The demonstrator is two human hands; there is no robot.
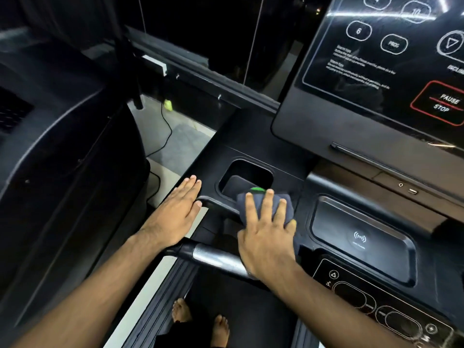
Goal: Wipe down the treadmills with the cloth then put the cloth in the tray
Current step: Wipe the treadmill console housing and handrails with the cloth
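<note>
I stand on a black treadmill (pixel 251 146), looking down at its console. My right hand (pixel 266 237) lies flat with fingers spread on a dark grey cloth (pixel 276 204) that has a green edge, pressing it onto the console just below a square cup holder (pixel 246 177). My left hand (pixel 175 212) rests flat and empty on the console's left corner, fingers together. A shallow tray (pixel 361 237) with a wireless-charging mark sits to the right of the cloth.
A metal handrail (pixel 216 257) runs under both wrists. The touch panel (pixel 391 59) with a red PAUSE STOP button rises at the upper right. Another dark machine (pixel 62 146) stands at the left. A cable crosses the floor between them. My bare feet stand on the belt.
</note>
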